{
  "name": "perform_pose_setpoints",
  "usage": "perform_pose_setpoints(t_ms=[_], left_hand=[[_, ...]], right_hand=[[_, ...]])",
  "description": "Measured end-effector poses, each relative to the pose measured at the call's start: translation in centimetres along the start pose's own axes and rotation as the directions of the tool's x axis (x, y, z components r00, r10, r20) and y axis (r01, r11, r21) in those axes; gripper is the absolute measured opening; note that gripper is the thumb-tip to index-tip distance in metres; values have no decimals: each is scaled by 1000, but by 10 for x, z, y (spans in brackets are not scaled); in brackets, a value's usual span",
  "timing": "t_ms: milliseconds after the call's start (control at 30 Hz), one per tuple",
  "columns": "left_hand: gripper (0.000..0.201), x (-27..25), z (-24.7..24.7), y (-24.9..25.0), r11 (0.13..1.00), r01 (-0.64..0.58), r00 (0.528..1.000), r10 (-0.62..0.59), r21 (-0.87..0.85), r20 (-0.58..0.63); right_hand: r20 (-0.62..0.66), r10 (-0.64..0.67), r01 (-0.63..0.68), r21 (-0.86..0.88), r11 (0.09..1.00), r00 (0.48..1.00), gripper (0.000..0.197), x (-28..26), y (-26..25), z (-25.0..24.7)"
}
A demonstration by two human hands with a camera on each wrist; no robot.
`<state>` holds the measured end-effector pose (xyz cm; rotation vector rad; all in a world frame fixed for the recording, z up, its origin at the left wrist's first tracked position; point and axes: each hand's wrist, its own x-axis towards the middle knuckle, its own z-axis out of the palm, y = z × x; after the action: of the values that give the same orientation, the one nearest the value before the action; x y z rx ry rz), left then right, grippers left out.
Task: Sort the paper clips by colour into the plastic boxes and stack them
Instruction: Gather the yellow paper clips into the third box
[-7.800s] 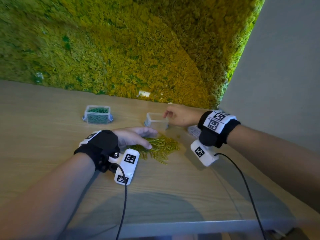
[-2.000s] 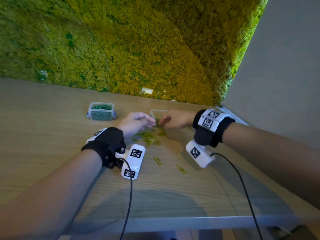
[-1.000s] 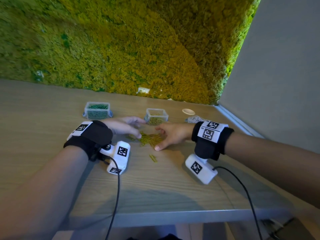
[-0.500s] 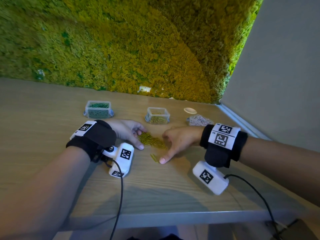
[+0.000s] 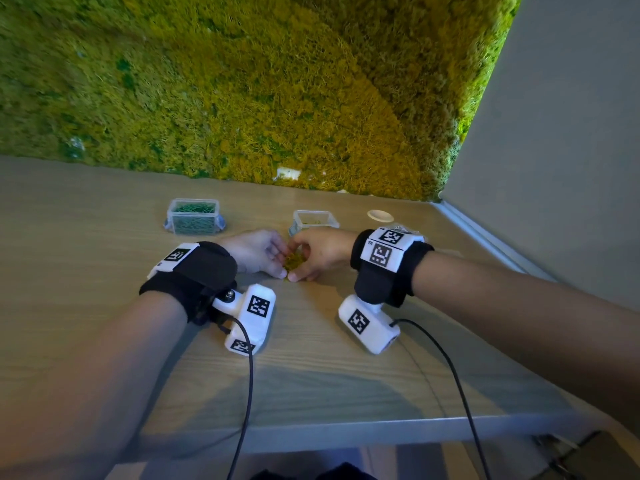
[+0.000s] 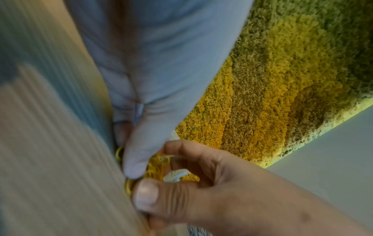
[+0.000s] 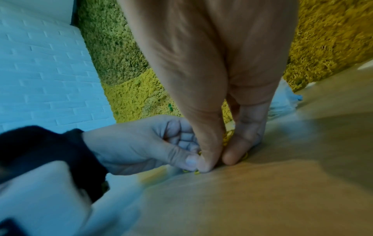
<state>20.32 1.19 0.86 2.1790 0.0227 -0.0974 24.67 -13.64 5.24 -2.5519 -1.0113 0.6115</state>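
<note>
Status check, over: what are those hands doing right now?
Both hands, left hand and right hand, cupped round yellow clips. Open box just behind. Nothing blocking.

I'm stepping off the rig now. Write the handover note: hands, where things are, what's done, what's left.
Left hand and right hand: together on the table, fingers curled round the heap of yellow clips, scooping it up.
Green box: far left, full of green clips; lid state unclear.
Open box: just behind the hands, lidless, some yellow clips inside.
Silver clips: mostly hidden behind the right wrist, unsorted.
Done: green clips boxed.
Left: drop the yellow clips in the open box, sort silver, stack the boxes.
</note>
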Motion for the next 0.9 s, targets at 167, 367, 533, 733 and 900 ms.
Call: perform_pose_setpoints(t_ms=[167,367,533,733,900], left_hand=[[41,4,-2,-7,1000,7,995,-8,-8,-103],[37,5,-3,-7,999,2,988,3,33,-155],[27,0,-3,0,1000,-19,987,17,-11,-161],[18,0,-1,0,956,-23,981,-34,-291,-189],[15,-1,-3,1,652,-81,980,-85,-754,-179]], right_hand=[[18,-39,40,-35,999,999,39,11,1,-2],[-1,-81,80,-95,992,997,18,19,-1,-1],[-31,-34,37,113,993,999,13,22,10,-2],[32,10,-25,529,848,999,12,20,23,-14],[-153,97,21,630,777,984,13,22,22,-64]])
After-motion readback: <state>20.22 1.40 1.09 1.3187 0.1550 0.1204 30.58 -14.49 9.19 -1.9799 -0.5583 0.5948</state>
